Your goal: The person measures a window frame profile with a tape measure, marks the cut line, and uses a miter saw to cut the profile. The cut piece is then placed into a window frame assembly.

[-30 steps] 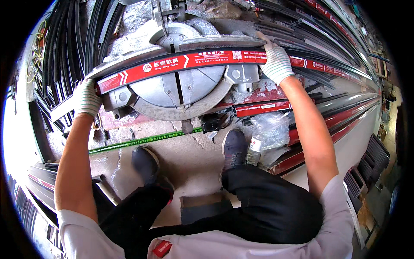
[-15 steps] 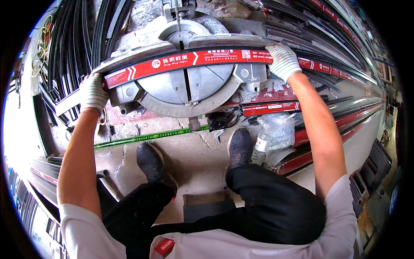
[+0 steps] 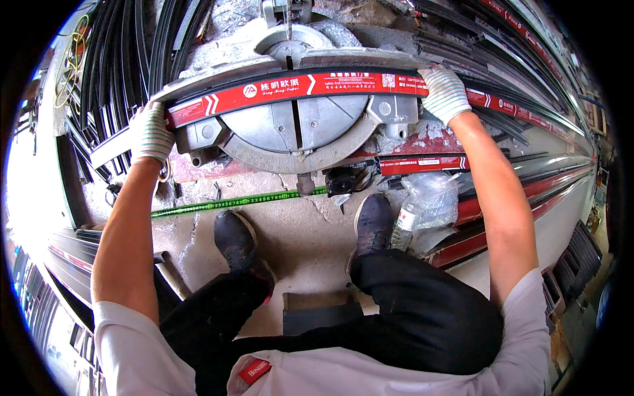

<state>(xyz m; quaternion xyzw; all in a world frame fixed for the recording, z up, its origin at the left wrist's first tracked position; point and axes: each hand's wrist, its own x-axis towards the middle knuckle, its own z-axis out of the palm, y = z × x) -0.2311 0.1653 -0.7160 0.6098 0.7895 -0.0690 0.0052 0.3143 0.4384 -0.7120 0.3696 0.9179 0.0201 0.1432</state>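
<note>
A long metal profile (image 3: 317,86) with red printed film on its face lies across the grey round table of a mitre saw (image 3: 264,129), along the metal fence (image 3: 360,59). My left hand (image 3: 151,132), in a white striped knit glove, is closed round the profile left of the saw. Beyond the table's right side, my right hand (image 3: 446,96), gloved alike, grips the same profile with its fingers over the top edge. Behind the fence, the saw's blade (image 3: 288,26) shows partly at the top, above the dark slot. My palms hide what lies under them.
A green tape measure (image 3: 238,202) stretches on the floor before the saw, near my shoes (image 3: 374,221). A plastic bottle (image 3: 403,226) and clear plastic bag (image 3: 432,198) lie to the right. Dark profiles (image 3: 125,59) are heaped at left; red-filmed ones (image 3: 462,247) lie at right.
The whole view has shifted slightly, so the saw appears a little further right. Both hands keep hold of the profile, which shows no clear movement against the saw.
</note>
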